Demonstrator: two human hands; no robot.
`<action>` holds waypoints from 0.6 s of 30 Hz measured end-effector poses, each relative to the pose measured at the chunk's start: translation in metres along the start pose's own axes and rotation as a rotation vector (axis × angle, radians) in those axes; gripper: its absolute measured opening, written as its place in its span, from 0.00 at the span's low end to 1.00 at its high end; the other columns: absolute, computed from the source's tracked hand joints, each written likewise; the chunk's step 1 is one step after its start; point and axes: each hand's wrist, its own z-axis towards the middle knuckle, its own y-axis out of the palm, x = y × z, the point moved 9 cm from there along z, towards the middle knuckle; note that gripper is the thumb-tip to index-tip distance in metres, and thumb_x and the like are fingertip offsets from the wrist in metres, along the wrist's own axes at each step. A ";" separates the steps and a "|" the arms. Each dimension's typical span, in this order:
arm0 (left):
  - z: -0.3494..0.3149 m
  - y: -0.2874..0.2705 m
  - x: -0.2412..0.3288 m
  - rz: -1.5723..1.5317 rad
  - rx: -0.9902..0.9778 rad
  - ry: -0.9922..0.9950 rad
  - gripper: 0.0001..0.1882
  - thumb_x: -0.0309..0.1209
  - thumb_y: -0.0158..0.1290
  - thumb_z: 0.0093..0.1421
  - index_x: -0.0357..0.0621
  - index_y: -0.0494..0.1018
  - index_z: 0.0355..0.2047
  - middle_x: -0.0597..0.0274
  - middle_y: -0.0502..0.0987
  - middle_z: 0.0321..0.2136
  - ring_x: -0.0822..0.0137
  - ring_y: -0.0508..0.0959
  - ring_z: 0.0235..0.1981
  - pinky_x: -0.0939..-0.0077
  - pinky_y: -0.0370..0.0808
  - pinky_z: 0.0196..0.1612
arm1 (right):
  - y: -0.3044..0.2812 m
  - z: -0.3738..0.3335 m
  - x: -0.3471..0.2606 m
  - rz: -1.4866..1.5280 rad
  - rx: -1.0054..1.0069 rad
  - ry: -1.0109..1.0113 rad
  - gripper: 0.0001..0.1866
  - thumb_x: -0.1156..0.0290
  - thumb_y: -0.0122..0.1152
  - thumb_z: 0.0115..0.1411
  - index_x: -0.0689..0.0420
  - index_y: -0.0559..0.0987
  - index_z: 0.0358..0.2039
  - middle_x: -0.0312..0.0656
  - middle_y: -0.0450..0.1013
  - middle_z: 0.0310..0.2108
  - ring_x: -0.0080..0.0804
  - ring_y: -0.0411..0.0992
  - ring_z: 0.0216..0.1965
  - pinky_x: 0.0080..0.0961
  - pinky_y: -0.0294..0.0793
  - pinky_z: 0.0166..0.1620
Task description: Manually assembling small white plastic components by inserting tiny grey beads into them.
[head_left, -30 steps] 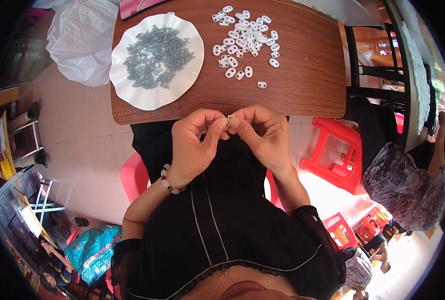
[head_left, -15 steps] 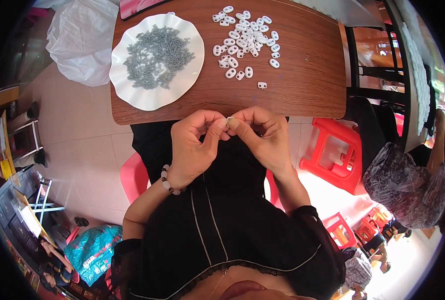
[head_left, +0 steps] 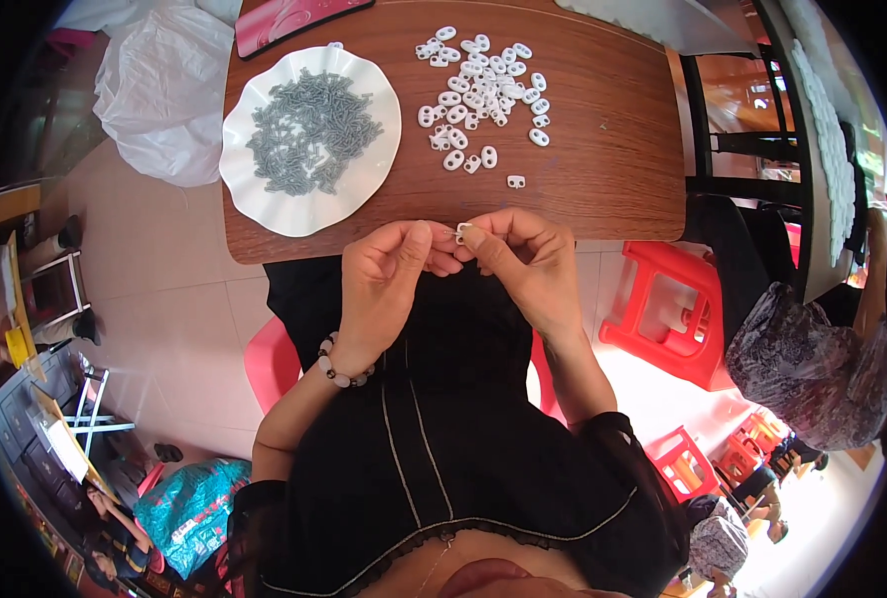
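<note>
Just off the table's front edge, both my hands meet fingertip to fingertip. My right hand is closed, pinching a small white plastic piece between thumb and forefinger. My left hand has curled fingers, its thumb raised off the forefinger; the fingertips touch a thin grey spring at the white piece's left side. On the table, a white wavy-rimmed plate holds a heap of small grey springs. Right of it lies a loose pile of white two-hole plastic pieces, with one piece lying apart, nearer me.
The brown wooden table spans the top, with a pink patterned tray-like item at its far left corner. A white plastic bag stands left. Red stools and a seated person are at the right; a teal bag lies lower left.
My left thumb has lifted off the forefinger, and the fingertips have parted slightly, so the white piece and grey spring now show. The table appears slightly lower in view.
</note>
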 end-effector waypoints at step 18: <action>0.051 0.048 0.030 0.869 -0.006 0.382 0.12 0.23 0.58 0.52 0.43 0.74 0.38 0.62 0.72 0.37 0.66 0.74 0.33 0.74 0.71 0.35 | -0.084 -0.013 -0.003 0.156 0.273 0.002 0.06 0.72 0.59 0.60 0.62 0.79 0.31 0.39 0.77 0.24 0.17 0.69 0.23 0.14 0.66 0.29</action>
